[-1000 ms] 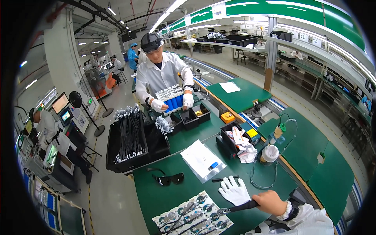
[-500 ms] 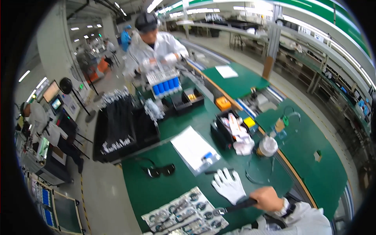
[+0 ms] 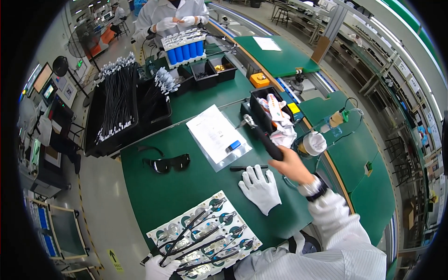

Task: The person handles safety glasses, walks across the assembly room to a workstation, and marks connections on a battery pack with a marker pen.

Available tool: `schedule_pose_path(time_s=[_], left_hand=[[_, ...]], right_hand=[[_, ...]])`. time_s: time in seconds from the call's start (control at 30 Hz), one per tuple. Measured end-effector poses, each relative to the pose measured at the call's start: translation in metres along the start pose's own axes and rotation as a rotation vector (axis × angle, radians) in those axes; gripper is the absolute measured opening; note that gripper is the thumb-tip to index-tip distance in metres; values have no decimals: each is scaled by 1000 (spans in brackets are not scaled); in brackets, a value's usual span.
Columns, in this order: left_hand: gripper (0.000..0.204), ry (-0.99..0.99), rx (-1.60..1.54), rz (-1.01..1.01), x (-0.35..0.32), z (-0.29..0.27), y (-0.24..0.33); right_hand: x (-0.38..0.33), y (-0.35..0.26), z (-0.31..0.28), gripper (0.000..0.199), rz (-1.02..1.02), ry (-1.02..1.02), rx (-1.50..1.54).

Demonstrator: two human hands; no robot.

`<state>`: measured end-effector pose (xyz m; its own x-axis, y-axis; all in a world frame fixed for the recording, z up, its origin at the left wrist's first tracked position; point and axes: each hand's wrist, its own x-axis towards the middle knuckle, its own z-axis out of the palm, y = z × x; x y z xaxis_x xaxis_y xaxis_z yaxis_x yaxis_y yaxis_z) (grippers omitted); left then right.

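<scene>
My bare right hand (image 3: 292, 165) grips a wrench (image 3: 269, 145) by its black handle. The metal head points up and left, beside a black bin. Below on the green table lies an empty white glove (image 3: 261, 189), palm side down or up I cannot tell. A white battery module (image 3: 212, 200) with round blue-black cell ends and metal strips sits at the near edge, and several black cables (image 3: 205, 242) run across it. At its near left corner is my gloved left hand (image 3: 161, 269), closed on a black cable end and partly cut off by the lower edge.
Black sunglasses (image 3: 166, 163), papers in a plastic sleeve (image 3: 217, 135) and a black pen (image 3: 247, 168) lie on the table. A black bin (image 3: 263, 95) of gloves stands right, near a white-covered jar (image 3: 313, 143). Cable trays (image 3: 135, 126) stand left; a co-worker (image 3: 170, 16) works opposite.
My right hand has lifted the wrench from beside the module up and away, toward the bin. The view has tilted down, and my left hand has come into sight at the lower edge.
</scene>
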<state>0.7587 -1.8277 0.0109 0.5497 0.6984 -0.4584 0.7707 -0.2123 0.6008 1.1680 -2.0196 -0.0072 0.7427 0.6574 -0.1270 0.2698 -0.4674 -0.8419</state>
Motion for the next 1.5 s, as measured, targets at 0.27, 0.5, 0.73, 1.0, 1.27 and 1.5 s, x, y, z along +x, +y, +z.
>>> schedule_pose_path(time_s=[0.27, 0.5, 0.73, 1.0, 1.27, 1.5], left_hand=[[32, 44, -79, 63, 12, 5, 17], [39, -86, 6, 21, 14, -11, 9], [58, -121, 133, 181, -12, -22, 1], [44, 459, 221, 693, -19, -36, 69], [38, 377, 263, 994, -26, 48, 101], [18, 515, 319, 881, -12, 58, 93]], right_hand=[[101, 92, 41, 31, -58, 231, -497], [70, 82, 98, 20, -485, -24, -712], [51, 73, 75, 22, -558, 55, -518], [-71, -72, 40, 20, -474, -88, 43], [-139, -119, 83, 33, 333, -1005, 799], [-163, -104, 100, 29, 12, -815, 861]])
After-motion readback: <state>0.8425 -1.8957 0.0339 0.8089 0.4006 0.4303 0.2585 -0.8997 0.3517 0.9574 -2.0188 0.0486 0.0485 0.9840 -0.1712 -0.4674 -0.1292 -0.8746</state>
